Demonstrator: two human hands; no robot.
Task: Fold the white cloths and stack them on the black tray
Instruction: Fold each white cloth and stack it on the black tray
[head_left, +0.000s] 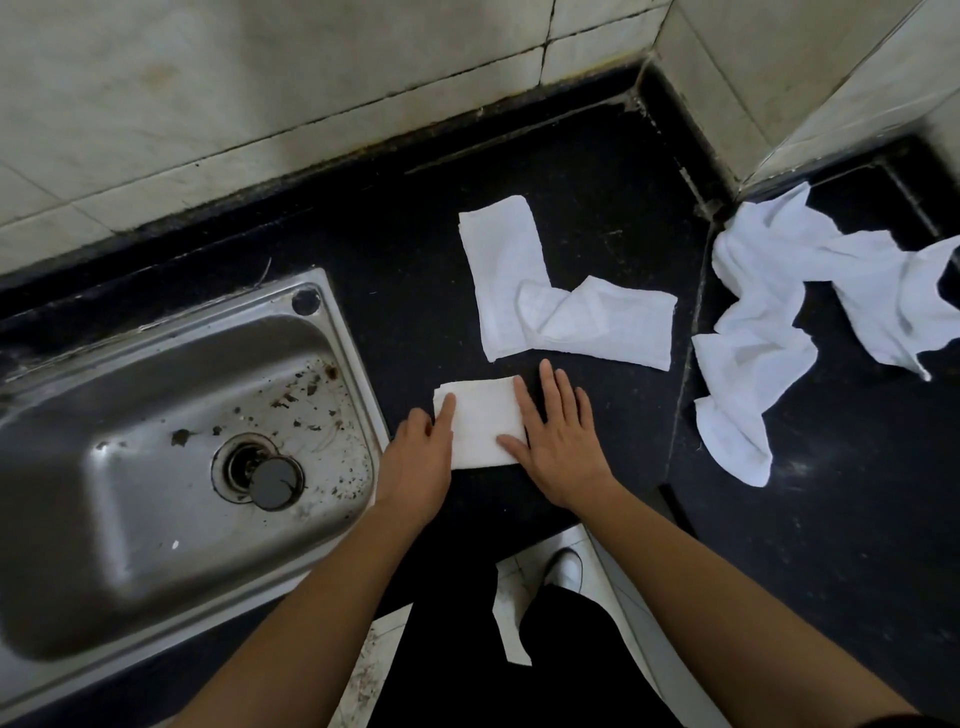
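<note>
Just right of the sink (130, 519), both hands lie flat on a small folded cloth (480, 423) on the black desk (597, 171). The left hand (418, 457) presses its sink-side edge, outer fingers hidden. The right hand (563, 441), fingers spread, covers the other edge. Beyond, farther from the sink, two folded cloths (498, 270) overlap. Farthest from the sink, crumpled cloths (769, 249) run off frame.
</note>
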